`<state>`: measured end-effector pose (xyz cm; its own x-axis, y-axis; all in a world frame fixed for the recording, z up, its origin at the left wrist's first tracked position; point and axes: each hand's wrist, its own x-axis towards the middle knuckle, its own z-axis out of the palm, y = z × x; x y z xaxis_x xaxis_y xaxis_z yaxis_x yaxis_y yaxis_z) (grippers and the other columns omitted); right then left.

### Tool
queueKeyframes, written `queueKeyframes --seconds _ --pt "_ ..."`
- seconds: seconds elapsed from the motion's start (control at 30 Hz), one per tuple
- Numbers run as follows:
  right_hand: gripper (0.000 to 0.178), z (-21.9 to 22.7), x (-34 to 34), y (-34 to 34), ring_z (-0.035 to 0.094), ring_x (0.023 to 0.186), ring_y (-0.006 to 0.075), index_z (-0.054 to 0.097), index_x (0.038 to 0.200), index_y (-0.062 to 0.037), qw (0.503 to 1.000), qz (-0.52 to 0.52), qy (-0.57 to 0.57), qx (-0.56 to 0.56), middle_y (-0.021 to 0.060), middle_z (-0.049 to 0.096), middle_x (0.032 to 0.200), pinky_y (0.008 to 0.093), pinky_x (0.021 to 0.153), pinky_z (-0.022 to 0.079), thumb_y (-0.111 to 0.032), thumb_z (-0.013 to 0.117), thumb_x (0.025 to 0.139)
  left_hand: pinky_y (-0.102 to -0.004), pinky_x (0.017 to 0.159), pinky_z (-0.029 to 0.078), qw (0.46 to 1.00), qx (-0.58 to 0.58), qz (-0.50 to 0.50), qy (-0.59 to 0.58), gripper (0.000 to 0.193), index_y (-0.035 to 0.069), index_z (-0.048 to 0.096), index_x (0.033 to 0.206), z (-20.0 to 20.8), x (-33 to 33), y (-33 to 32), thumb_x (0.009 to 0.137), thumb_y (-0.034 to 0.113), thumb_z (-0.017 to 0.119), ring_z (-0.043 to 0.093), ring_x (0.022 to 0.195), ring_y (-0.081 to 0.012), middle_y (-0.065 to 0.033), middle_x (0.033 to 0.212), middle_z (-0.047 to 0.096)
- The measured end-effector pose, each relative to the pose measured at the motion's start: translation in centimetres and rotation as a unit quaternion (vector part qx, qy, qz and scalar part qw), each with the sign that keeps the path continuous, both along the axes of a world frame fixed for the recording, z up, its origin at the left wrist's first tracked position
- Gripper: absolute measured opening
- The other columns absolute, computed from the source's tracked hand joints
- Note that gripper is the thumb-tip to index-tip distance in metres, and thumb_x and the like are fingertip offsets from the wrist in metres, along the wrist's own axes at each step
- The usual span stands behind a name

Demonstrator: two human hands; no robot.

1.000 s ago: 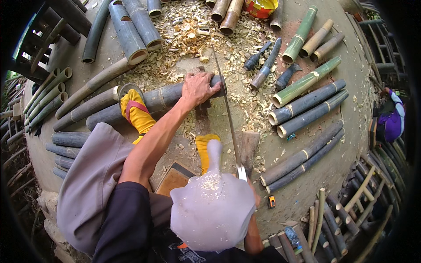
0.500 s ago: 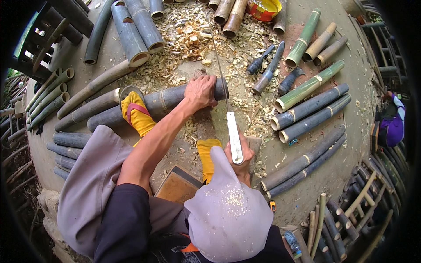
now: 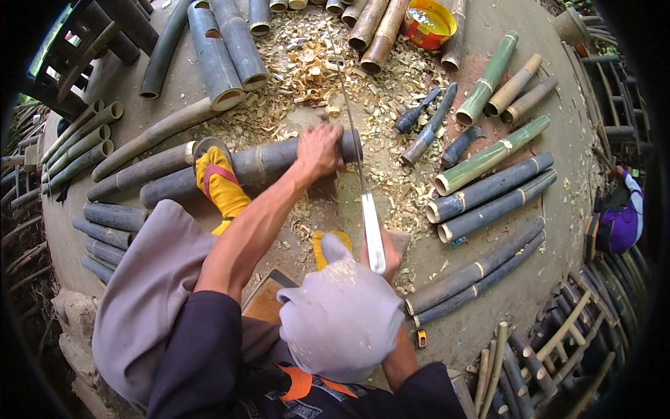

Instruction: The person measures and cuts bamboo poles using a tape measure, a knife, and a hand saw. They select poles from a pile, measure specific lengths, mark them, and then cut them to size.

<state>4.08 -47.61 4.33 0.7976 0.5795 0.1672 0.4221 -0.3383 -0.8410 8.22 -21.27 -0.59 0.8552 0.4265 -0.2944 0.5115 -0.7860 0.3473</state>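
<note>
A thick dark bamboo pole (image 3: 269, 158) lies slantwise in front of me. Near its right end, my left hand (image 3: 321, 149) is closed over the top. My foot in a yellow sock and sandal (image 3: 218, 178) presses on the pole further left. My right hand (image 3: 391, 253) grips the white handle of a handsaw (image 3: 373, 234), partly behind that handle and my grey-clad knee (image 3: 342, 314). The thin blade runs away from me, against the pole's right end beside my left hand. How deep it cuts cannot be seen.
Wood chips (image 3: 314, 66) cover the ground ahead. Cut bamboo lengths lie on both sides, including a green one (image 3: 492, 155). Knife-like tools with dark wrapped parts (image 3: 419, 126) lie right of the pole. A red-yellow bucket (image 3: 429, 24) stands far off; a tape measure (image 3: 421, 339) lies near my knee.
The saw handle and my right hand have come slightly nearer to me. My right knee has shifted a little left. My left hand still holds the pole, and my foot stays on it.
</note>
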Motion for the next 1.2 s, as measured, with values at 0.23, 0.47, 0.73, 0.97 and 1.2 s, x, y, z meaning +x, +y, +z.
queueKeyframes --seconds 0.23,0.47,0.73,0.97,1.2 --pt "0.045 -3.8 -3.6 -9.2 0.063 0.058 0.0238 0.059 0.118 0.0068 0.999 0.003 0.037 -0.035 0.0205 0.066 0.086 0.0354 0.053 0.05 -0.003 0.066 0.075 -0.0437 0.089 0.044 1.0 0.009 0.011 0.016 0.062 0.006 0.052 0.105 -0.6 -0.5 1.9 0.057 0.031 0.083 0.058 0.102 -0.0264 -0.0113 0.101 0.062" --pt "0.049 0.5 -0.2 -4.0 0.061 0.055 0.0213 0.057 0.119 0.0083 0.993 0.05 -0.016 -0.103 0.0187 0.065 0.084 0.0331 0.049 0.048 -0.002 0.066 0.072 -0.0464 0.088 0.044 0.998 0.035 0.009 -0.043 0.056 0.005 0.053 0.106 -0.9 -0.4 1.3 0.062 0.027 0.08 0.058 0.105 -0.0259 -0.0106 0.101 0.063" --pt "0.044 6.8 -3.8 -9.3 0.069 0.069 0.0265 0.059 0.117 0.0102 0.989 0.068 -0.029 -0.128 0.0224 0.068 0.1 0.0323 0.06 0.054 -0.002 0.059 0.074 -0.0451 0.086 0.043 1.0 0.003 0.01 -0.002 0.071 0.007 0.053 0.109 -0.7 -0.3 2.3 0.05 0.029 0.085 0.056 0.107 -0.028 -0.0108 0.103 0.062" --pt "0.044 3.1 2.9 1.3 0.064 0.057 0.0252 0.059 0.118 0.0038 0.997 0.035 0.047 -0.04 0.0182 0.065 0.081 0.0321 0.051 0.049 -0.01 0.064 0.076 -0.0447 0.085 0.044 0.998 0.011 0.011 -0.053 0.068 0.009 0.054 0.109 -0.6 0.3 0.2 0.05 0.027 0.083 0.057 0.104 -0.0276 -0.0106 0.1 0.061" --pt "0.038 6.9 -3.3 -9.0 0.07 0.08 0.0272 0.061 0.114 0.0063 0.988 0.057 0.002 -0.141 0.0191 0.069 0.098 0.0324 0.066 0.055 -0.01 0.064 0.08 -0.0441 0.086 0.043 0.999 0.028 0.023 -0.02 0.064 0.007 0.056 0.106 -1.3 -0.4 1.8 0.05 0.027 0.082 0.058 0.104 -0.0265 -0.0101 0.101 0.063"
